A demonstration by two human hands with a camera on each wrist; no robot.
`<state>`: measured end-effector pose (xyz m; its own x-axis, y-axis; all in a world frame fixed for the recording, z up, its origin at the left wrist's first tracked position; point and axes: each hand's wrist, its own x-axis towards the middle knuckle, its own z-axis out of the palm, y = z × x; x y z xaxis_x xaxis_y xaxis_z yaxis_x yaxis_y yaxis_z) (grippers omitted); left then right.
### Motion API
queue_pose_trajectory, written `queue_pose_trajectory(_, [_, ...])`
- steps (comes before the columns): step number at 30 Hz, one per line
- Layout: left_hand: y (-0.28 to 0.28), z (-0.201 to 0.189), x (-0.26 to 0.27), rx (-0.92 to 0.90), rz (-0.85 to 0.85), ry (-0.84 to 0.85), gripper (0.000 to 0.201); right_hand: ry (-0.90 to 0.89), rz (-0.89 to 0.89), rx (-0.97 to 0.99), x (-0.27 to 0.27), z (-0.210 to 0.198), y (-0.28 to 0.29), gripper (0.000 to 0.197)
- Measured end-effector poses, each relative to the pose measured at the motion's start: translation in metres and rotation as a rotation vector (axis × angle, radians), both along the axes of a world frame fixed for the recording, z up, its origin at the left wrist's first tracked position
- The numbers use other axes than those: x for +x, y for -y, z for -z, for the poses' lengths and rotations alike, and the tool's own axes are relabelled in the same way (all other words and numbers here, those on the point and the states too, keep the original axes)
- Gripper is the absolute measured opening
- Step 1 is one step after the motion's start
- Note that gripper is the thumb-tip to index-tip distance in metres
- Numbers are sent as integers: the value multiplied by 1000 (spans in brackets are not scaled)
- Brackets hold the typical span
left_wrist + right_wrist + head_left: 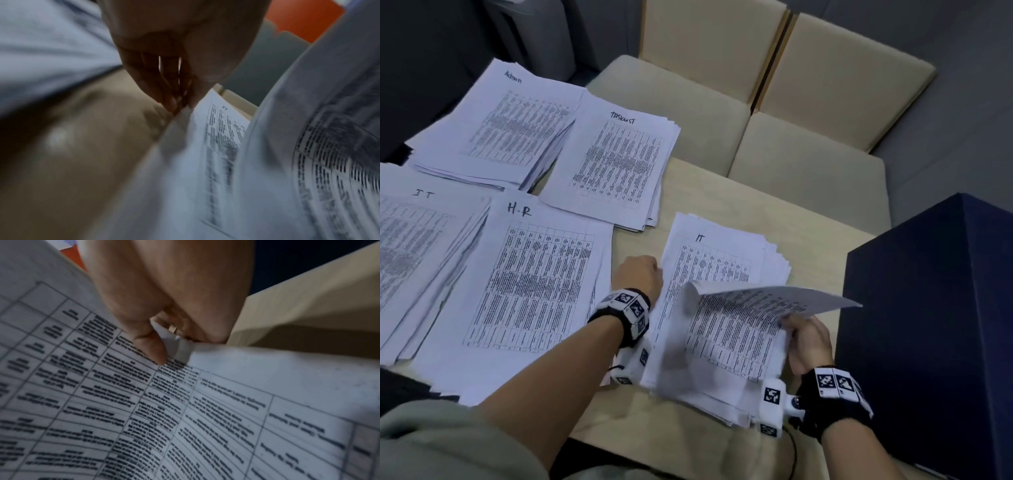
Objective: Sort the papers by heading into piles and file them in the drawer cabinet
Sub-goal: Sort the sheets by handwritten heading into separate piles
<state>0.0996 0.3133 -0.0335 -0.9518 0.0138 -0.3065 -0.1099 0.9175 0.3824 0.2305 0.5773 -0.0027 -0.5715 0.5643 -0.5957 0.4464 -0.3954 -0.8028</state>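
Your right hand pinches the lifted sheet by its right edge over the unsorted stack (left hand curled at the stack's left edge, seemingly holding nothing), its length running leftward toward the sorted piles.

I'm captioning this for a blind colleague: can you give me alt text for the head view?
The right hand lifts one printed sheet off an unsorted stack headed IT, while the left hand rests curled at the stack's left edge. Four sorted piles lie to the left on the table, headed Admin, Tasklist, IT and H-R.
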Motion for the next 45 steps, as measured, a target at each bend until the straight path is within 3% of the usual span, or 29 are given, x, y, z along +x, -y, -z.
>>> queue_pose_trajectory(3, [1,-8,-6,18,127,-96,23,-11,13,-44,-5,2,3,22])
queue_pose_trajectory(5, [3,-9,-5,218,171,-123,14,-49,29,-111,-5,5,3,16])
queue_pose_trajectory(8, [1,-14,2,498,137,-110,26,-120,50,-213,-7,6,3,12])
queue_pose_trajectory(11, [-4,-22,13,718,169,8,33,-94,2,-140,-7,7,3,10])
queue_pose_trajectory(14, [-9,-20,17,813,173,154,40,-55,-25,-63,-2,9,4,27])
queue_pose_trajectory(16, [-14,-12,15,644,78,119,35,-19,-10,-34,2,11,3,29])
queue_pose_trajectory(18, [-14,-3,15,338,21,71,17,6,61,22,3,12,0,27])
queue_pose_trajectory(20, [-14,6,14,117,15,148,52,16,87,59,4,13,-2,25])
queue_pose_trajectory(22, [-13,7,11,88,8,190,59,28,101,21,4,12,-5,22])
queue_pose_trajectory(25, [-8,-1,3,75,2,124,34,-16,108,-82,6,14,-7,27])
queue_pose_trajectory(27, [-5,-10,-4,-39,74,61,38,-24,84,-126,5,16,-8,34])
queue_pose_trajectory(29, [-5,-22,-8,-213,220,73,47,-56,84,-145,2,14,-6,10])
queue_pose_trajectory(32, [-5,-37,-9,-468,426,84,42,-53,77,-212,-4,14,-5,13])
queue_pose_trajectory(34, [-5,-44,-10,-476,478,81,38,-36,79,-243,-5,17,-4,17])
queue_pose_trajectory(37, [-6,-44,-12,-236,508,63,31,-37,78,-267,-10,19,-1,28])
queue_pose_trajectory(40, [-3,-41,-4,240,396,80,21,13,63,-229,-12,16,-3,13])
queue_pose_trajectory(43, [0,-50,11,850,282,326,42,25,71,-177,-11,21,-9,19])
queue_pose_trajectory(45, [0,-54,16,947,259,404,50,14,67,-162,-8,21,-9,18])
